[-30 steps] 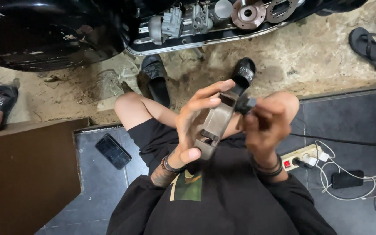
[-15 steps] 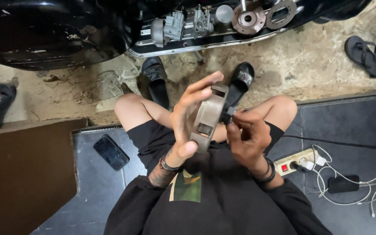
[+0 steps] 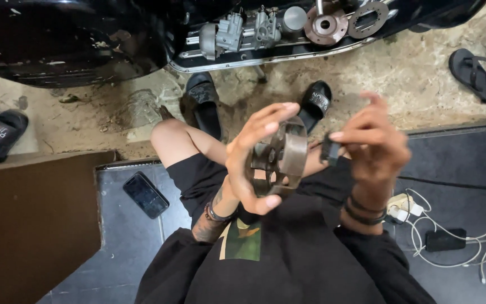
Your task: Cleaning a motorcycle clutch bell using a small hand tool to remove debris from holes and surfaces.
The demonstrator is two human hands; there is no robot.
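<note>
Your left hand [image 3: 254, 163] now grips the drum [image 3: 279, 157] turned open-side up; your right hand [image 3: 375, 141] has drawn back, pinching a small black part [image 3: 329, 151].

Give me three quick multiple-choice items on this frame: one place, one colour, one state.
1. Where is the phone? A on the dark mat by the person's left knee; B on the sand beside the lone sandal; C on the brown board.
2. Colour of the lone sandal? A red; B black; C white.
3. The left hand is: A empty; B flat on the mat; C gripping a round metal drum.
Answers: A, it lies on the mat; B, it looks black; C, fingers wrap its rim.
</note>
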